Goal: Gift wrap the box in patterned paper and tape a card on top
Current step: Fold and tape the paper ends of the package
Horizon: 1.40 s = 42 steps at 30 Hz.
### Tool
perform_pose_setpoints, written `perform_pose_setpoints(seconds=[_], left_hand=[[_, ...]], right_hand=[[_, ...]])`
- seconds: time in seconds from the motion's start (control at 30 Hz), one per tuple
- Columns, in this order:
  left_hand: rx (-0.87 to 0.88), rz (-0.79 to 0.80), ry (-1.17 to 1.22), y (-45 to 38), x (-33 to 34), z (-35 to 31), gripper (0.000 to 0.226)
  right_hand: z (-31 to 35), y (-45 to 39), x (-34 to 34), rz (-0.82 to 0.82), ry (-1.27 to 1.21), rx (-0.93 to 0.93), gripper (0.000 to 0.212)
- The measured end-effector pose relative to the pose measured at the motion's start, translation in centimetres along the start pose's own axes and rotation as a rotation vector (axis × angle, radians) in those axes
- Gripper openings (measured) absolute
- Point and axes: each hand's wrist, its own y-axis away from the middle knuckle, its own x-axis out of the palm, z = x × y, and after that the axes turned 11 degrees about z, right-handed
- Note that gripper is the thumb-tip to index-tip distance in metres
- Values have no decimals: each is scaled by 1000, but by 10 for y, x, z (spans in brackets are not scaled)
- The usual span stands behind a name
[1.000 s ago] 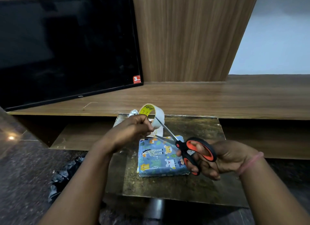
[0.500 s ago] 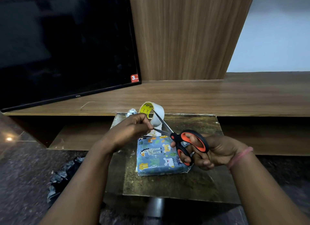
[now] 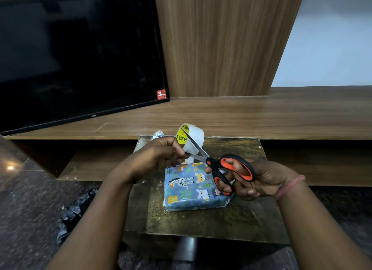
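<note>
The wrapped box (image 3: 193,187), covered in blue paper printed with cartoon animals, lies flat on a small worn counter (image 3: 231,219), roughly at its middle. A bit of pale card (image 3: 190,160) shows just past the box's far edge, mostly hidden by the hands, so how it lies cannot be told.

The left hand (image 3: 155,157) is held above the far left part of the box, fingers curled around a roll of clear tape (image 3: 192,138) with a yellow printed core; the roll stands up from the fingertips, its open side turned toward the left. The right hand (image 3: 249,181) grips a pair of scissors (image 3: 217,165) with black and orange handles, thumb through the upper loop and fingers through the lower one. The blades are parted and point far and left, crossing in front of the tape roll, with the lower blade reaching toward the left fingertips. A pink band circles the right wrist.

Behind the counter runs a long wooden shelf (image 3: 261,115) carrying a dark television (image 3: 76,56) on the left. Crumpled black plastic (image 3: 74,213) lies on the floor at the near left
</note>
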Motion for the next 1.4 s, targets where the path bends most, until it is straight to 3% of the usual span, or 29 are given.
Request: perform_pose_setpoints(seconds=[0.1,0.53,0.8,1.13,1.4], left_hand=[[52,33,128,-1,0,0,37],[74,97,236,-2,8,0,21],[49,116,156,-3,12,2,13],[48,121,108,1,16,-3,21],[21,131,112,1,16,-2,34]], right_hand=[[-2,-3,0,41,-2,-40,80],[-6,-11,0,69,-17,-111,88],[-7,-18,-3,58,-3,-96,73],[-5,-18,6,22,12,-156,72],[-10,-22,-6,-30,65,-81,68]])
